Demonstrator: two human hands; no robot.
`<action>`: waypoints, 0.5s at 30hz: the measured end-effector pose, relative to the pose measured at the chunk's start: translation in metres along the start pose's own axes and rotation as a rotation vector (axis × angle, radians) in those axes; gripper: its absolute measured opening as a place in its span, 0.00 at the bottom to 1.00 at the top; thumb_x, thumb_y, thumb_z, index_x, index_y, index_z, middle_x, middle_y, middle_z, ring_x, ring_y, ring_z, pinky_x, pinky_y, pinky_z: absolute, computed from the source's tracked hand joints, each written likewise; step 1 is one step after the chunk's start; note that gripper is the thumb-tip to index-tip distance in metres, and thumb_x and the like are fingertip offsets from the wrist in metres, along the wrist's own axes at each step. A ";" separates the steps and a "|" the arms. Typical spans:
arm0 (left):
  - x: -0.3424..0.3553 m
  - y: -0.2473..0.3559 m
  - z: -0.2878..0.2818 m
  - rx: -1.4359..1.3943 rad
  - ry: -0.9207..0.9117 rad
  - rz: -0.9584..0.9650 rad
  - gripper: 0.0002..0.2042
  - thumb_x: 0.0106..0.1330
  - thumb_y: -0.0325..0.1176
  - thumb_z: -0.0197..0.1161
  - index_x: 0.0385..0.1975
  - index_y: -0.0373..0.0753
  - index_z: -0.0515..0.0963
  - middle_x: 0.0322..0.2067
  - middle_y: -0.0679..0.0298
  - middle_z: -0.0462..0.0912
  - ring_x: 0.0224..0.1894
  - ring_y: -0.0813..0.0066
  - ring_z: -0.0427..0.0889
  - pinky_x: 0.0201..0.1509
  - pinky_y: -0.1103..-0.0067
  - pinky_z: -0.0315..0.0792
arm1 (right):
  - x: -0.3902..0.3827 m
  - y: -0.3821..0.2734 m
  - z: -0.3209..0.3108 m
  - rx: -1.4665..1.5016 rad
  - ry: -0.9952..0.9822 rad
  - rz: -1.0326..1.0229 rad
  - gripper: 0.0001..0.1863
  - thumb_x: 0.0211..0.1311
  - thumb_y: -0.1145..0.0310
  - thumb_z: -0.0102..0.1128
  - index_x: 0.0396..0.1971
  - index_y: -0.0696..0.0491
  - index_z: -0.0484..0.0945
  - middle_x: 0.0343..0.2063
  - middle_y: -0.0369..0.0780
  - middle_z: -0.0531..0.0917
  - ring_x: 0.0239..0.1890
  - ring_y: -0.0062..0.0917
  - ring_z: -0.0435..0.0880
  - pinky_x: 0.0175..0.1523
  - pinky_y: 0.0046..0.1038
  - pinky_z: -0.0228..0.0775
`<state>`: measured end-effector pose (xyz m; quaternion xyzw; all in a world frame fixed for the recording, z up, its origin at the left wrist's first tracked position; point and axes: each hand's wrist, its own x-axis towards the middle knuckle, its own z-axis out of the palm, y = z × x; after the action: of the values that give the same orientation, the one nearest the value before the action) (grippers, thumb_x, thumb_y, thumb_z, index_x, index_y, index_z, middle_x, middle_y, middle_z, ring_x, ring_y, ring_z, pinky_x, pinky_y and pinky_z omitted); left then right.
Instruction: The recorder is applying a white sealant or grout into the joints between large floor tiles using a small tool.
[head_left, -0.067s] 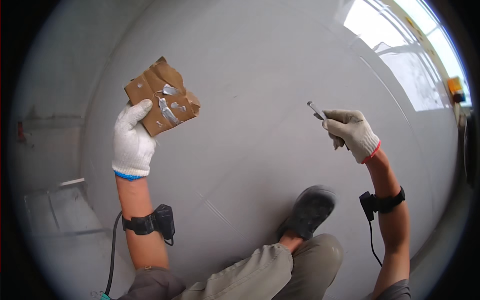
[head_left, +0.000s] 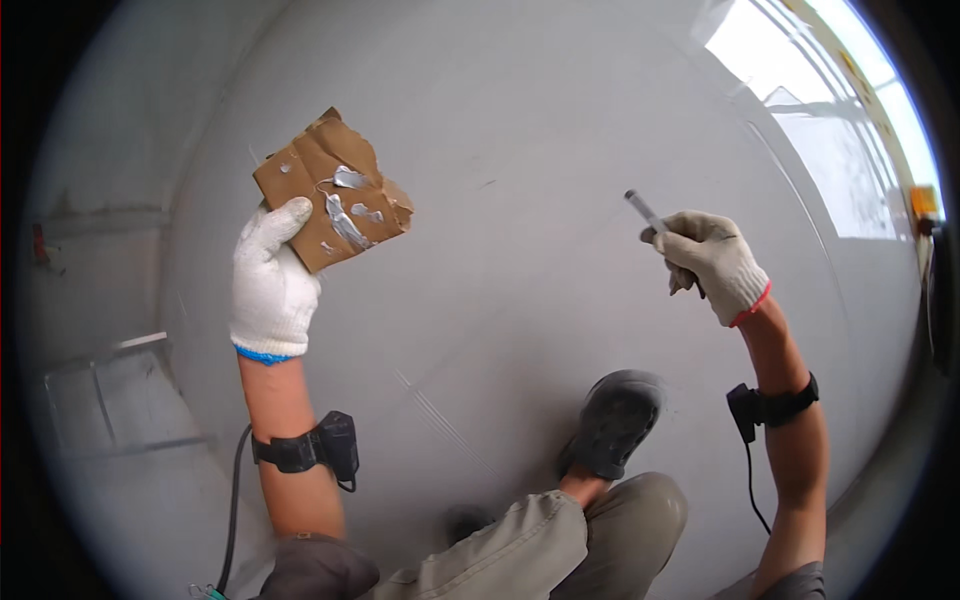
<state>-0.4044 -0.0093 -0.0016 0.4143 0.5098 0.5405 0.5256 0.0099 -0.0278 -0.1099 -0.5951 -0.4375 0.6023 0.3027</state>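
My left hand (head_left: 274,275), in a white knit glove with a blue cuff, grips a torn piece of brown cardboard (head_left: 300,225) by its lower left edge, the thumb lying on top. Smears of silvery paste (head_left: 346,222) sit on the cardboard's face. On the right, my right hand (head_left: 716,262), in a cream glove with a red cuff, is closed around a slim grey pen-like stick (head_left: 647,211). The stick's dark end points up and left; its other end is hidden in the fingers. The two hands are well apart.
Below lies a grey floor (head_left: 500,290) with scratch lines. My dark clog (head_left: 619,420) and bent knee (head_left: 640,520) are at the lower middle. Bright window light reflects at the upper right, near an orange object (head_left: 925,202). A panelled surface (head_left: 110,400) stands at left.
Both hands appear slightly further right in the picture, still holding the cardboard and the stick. A second dark shoe has come partly into view beside my leg.
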 end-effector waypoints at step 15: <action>-0.156 -0.275 -0.222 -0.324 0.655 -0.371 0.20 0.82 0.33 0.54 0.66 0.26 0.71 0.62 0.51 0.76 0.62 0.64 0.77 0.65 0.67 0.76 | -0.026 0.028 0.019 -0.436 0.556 0.156 0.23 0.71 0.73 0.65 0.64 0.63 0.80 0.28 0.36 0.85 0.20 0.11 0.75 0.23 0.18 0.67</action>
<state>-0.5663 -0.2098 -0.2896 0.0332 0.6245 0.6133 0.4825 -0.0017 -0.0659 -0.1247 -0.8185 -0.4099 0.3312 0.2290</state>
